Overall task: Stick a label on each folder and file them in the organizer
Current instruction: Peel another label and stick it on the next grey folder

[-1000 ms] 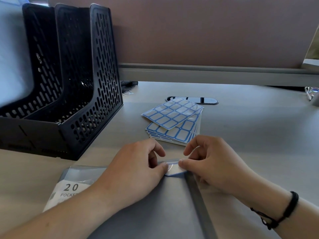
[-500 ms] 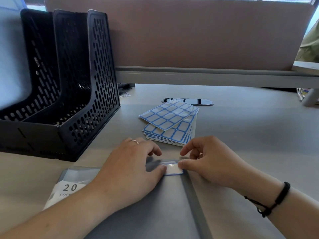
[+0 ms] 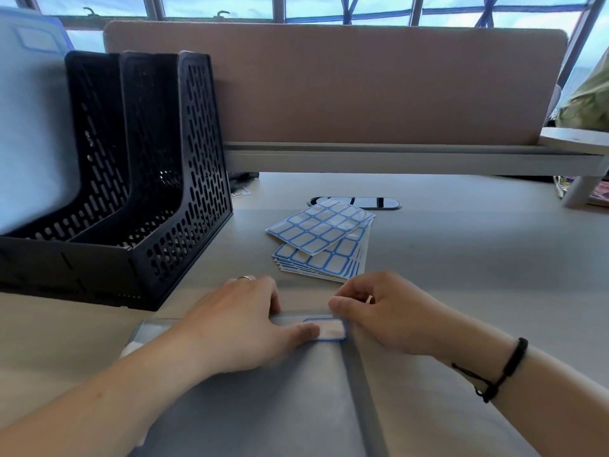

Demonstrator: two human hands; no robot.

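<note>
A grey folder lies flat on the desk in front of me, its darker spine strip on the right. A white label with a blue border lies on its top right corner. My left hand rests flat on the folder, and its fingertips press the label's left end. My right hand has curled fingers, and its thumb and forefinger tips hold the label's upper right corner. A stack of blue label sheets lies fanned behind my hands. The black perforated organizer stands at the left with a pale blue folder in its far-left slot.
A clear plastic package pokes out from under the grey folder's left side. A brown partition panel closes off the back of the desk. A black cable grommet lies behind the sheets, and a raised shelf stands at the right.
The label has gone from lifted at its right end to lying flat on the folder. My left fingers slid onto its left end. The view tilted upward.
</note>
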